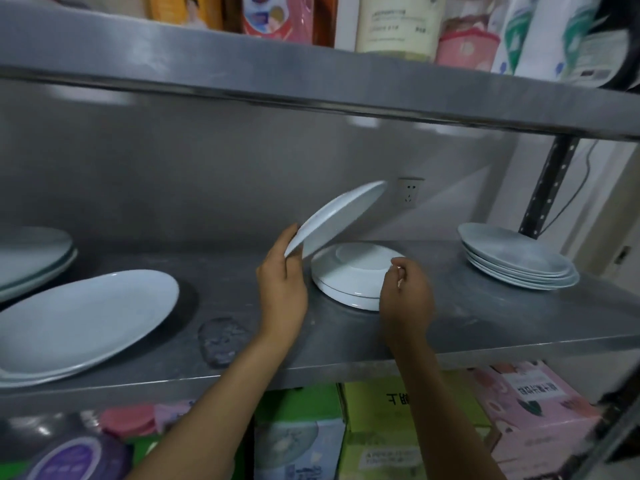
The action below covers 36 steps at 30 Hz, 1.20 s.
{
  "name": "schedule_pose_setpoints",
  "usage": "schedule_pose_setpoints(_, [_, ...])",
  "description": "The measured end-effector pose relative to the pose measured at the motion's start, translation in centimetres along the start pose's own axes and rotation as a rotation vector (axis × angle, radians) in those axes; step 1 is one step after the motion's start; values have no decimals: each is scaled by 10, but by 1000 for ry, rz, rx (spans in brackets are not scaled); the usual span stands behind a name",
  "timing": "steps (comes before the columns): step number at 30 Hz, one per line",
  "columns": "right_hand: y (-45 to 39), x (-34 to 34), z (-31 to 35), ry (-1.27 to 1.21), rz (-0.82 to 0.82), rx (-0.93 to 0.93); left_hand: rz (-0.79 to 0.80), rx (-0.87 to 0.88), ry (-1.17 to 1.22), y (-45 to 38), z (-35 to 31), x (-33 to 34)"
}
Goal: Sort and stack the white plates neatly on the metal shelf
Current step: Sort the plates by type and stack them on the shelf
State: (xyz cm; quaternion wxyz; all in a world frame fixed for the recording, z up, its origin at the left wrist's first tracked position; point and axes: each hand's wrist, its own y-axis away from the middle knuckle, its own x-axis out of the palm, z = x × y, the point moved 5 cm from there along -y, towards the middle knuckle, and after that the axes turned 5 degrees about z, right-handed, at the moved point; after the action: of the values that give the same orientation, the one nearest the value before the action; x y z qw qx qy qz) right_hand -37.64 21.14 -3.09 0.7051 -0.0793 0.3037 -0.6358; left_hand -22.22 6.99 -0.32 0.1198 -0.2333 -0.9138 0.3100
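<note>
So left hand (282, 282) pinches a plate (337, 218) by its rim, tilted up to clear the upside-down pile (353, 277) mid-shelf (485, 327). Right hand (405, 289) nips the pile's edge, likely steadying it. Sorted stack (519, 259) sits far right.

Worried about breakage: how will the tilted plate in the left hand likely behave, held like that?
The tilted plate looks glazed and rigid, so probably slick and brittle. The left hand pinches only its lower rim, so it may pivot or slip. If dropped, it would likely strike the upside-down plates beneath and chip.
</note>
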Motion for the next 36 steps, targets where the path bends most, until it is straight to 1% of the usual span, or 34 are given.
schedule_pose_setpoints(3, [4, 19, 22, -165, 95, 0, -74, -108, 194, 3, -16, -17])
schedule_pose_setpoints(7, [9, 49, 54, -196, 263, -36, -135, -157, 231, 2, -37, -51])
schedule_pose_setpoints(10, [15, 69, 82, -347, 410, -69, -150, -161, 196, 1, -52, -78])
schedule_pose_setpoints(12, [20, 78, 101, -474, 473, -52, -158, -177, 185, 0, -61, -96])
schedule_pose_setpoints(15, [30, 95, 125, -557, 546, -26, -190, -220, 157, 1, -74, -127])
schedule_pose_setpoints(19, [46, 119, 161, -692, 638, 2, -196, -234, -24, 0, -88, -174])
schedule_pose_setpoints(24, [77, 148, 204, -693, 775, -25, -370, -304, -337, 7, -91, -256])
schedule_pose_setpoints(26, [90, 161, 215, -646, 844, -59, -430, -324, -400, 13, -91, -285])
schedule_pose_setpoints(28, [103, 175, 225, -526, 908, -104, -475, -371, -378, 21, -88, -310])
schedule_pose_setpoints(30, [115, 187, 232, -376, 929, -199, -509, -431, -299, 29, -83, -327])
schedule_pose_setpoints(33, [125, 196, 240, -230, 875, -370, -566, -497, -170, 43, -79, -344])
schedule_pose_setpoints(36, [126, 198, 239, -143, 806, -417, -600, -561, -144, 59, -76, -355])
